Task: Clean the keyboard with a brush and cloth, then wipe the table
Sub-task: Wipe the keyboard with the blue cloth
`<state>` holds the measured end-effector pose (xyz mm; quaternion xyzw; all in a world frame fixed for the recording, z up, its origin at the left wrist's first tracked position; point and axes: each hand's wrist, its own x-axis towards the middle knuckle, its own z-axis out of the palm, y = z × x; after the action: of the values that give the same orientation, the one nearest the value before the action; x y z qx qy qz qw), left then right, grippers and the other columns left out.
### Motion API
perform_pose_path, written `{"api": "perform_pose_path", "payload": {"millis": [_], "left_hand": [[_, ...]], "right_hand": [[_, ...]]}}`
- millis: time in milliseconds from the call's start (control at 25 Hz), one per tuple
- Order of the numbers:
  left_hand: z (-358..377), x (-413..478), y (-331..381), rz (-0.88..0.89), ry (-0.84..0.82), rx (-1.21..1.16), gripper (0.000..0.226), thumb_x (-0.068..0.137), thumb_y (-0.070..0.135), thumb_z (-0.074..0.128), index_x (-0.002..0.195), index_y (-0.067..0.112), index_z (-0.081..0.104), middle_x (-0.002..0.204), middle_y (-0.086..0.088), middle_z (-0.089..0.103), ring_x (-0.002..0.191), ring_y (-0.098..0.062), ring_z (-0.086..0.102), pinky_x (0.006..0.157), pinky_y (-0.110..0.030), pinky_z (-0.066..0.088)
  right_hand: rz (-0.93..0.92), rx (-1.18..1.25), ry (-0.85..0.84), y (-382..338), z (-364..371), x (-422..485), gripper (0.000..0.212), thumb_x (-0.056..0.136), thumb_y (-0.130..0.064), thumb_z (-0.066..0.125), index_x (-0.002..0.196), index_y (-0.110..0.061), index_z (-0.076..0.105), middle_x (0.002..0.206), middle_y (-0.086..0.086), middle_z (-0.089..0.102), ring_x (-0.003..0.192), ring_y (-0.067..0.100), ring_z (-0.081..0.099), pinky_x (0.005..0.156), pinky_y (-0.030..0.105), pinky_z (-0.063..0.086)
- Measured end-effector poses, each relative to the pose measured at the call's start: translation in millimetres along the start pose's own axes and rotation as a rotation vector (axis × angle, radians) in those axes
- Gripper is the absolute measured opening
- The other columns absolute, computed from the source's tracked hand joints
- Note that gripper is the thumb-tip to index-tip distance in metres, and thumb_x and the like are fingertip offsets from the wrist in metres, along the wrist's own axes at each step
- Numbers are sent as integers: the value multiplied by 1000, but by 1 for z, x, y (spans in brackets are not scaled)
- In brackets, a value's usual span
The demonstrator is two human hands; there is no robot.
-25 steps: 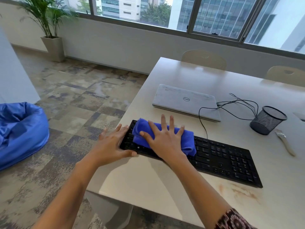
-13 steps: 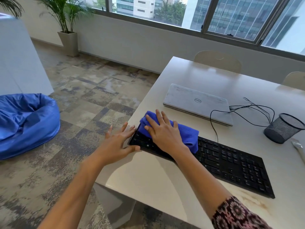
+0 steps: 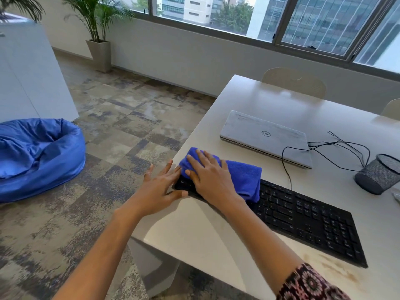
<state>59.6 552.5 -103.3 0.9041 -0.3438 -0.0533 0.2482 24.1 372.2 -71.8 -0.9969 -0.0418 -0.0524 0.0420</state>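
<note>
Right hand (image 3: 211, 177): it lies flat on the cloth (image 3: 242, 176), fingers straight and a little spread, pressing it down; it grips nothing.
Left hand (image 3: 159, 187): fingers straight and spread, it rests against the left end of the keyboard (image 3: 307, 221), thumb on the table (image 3: 194, 234).
Cloth: blue, folded, on the left end of the keyboard.
Keyboard: black, near the table's front edge, at its left corner.
Laptop (image 3: 265, 137): closed, behind the keyboard.
Cables (image 3: 337, 148): black, between laptop and mesh cup (image 3: 378, 174).
</note>
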Motion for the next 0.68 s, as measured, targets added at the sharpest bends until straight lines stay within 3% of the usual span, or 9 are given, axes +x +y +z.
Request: {"api": "perform_pose_path", "payload": {"millis": [120, 320, 480, 600, 680], "left_hand": [[-1, 1, -1, 7, 10, -29, 115, 58, 100, 6, 151, 35, 22, 151, 26, 12, 145, -1, -9, 117, -50, -12], [-2, 2, -2, -8, 29, -23, 121, 54, 102, 10, 152, 33, 21, 149, 27, 14, 147, -2, -5, 118, -49, -10], [-5, 4, -2, -4, 19, -85, 114, 53, 103, 20, 147, 39, 31, 144, 31, 19, 147, -1, -1, 117, -49, -10], [-6, 4, -4, -18, 7, -59, 123, 50, 103, 19, 151, 33, 26, 148, 27, 19, 147, 0, -3, 118, -48, -11], [-6, 3, -5, -22, 2, -45, 124, 50, 103, 18, 151, 32, 26, 152, 23, 21, 147, -1, -3, 118, -48, -12]], "right_hand": [[-126, 0, 42, 8, 3, -25, 65, 97, -56, 18, 149, -27, 44, 160, 1, 37, 148, 24, 32, 113, 55, 32], [96, -11, -7, 14, -2, 4, 53, 106, -49, 28, 155, -29, 29, 166, 5, 19, 153, 24, 16, 119, 54, 18], [-97, 28, 3, -4, 4, -30, 72, 95, -55, 7, 152, -26, 39, 164, 5, 26, 153, 22, 21, 121, 52, 17], [-65, -2, 27, 25, -1, -23, 64, 98, -57, 17, 148, -28, 45, 161, 3, 33, 150, 21, 29, 116, 49, 28], [61, -35, -11, 33, -1, 2, 54, 104, -52, 27, 151, -28, 38, 164, 5, 26, 152, 22, 21, 117, 49, 25]]}}
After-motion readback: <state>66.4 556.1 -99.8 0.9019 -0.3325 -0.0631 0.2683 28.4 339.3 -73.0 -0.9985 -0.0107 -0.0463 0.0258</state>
